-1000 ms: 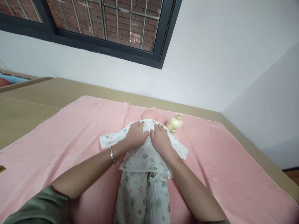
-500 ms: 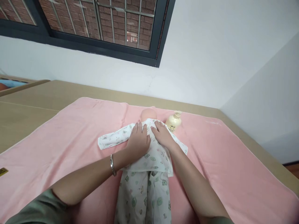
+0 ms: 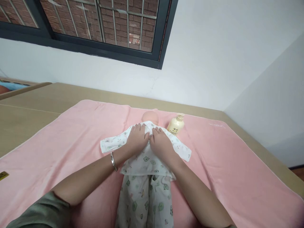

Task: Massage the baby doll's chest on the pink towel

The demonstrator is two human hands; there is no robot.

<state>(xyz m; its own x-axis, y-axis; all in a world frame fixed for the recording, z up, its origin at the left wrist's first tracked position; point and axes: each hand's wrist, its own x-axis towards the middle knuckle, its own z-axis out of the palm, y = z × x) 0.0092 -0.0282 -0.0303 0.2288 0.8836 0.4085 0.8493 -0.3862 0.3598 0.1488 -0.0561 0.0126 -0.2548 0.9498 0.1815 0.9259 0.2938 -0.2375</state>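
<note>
A baby doll (image 3: pixel 150 117) lies on a pink blanket (image 3: pixel 228 158), its head at the far end and only partly in sight. It wears a white printed top (image 3: pixel 147 163) with long sleeves spread to both sides, and matching trousers (image 3: pixel 160 199). My left hand (image 3: pixel 137 138) rests flat on the left part of the chest, fingers stretched toward the head. Beside it my right hand (image 3: pixel 161 142) lies on the right part, fingers extended. The thumbs nearly meet at the middle of the top. Just right of the doll's shoulder stands a cream pump bottle (image 3: pixel 176 124).
Under the blanket is a wooden-coloured tabletop (image 3: pixel 71 90), which meets a white wall (image 3: pixel 201 63) at the back. A dark-framed window (image 3: pixel 106 47) is above. At the left edge lie a yellow-black label (image 3: pixel 3 175) and a wooden-rimmed box (image 3: pixel 30 88) with something blue.
My right hand has slid left toward the middle of the chest, and my left hand has shifted slightly left. The right sleeve of the top now shows more fully.
</note>
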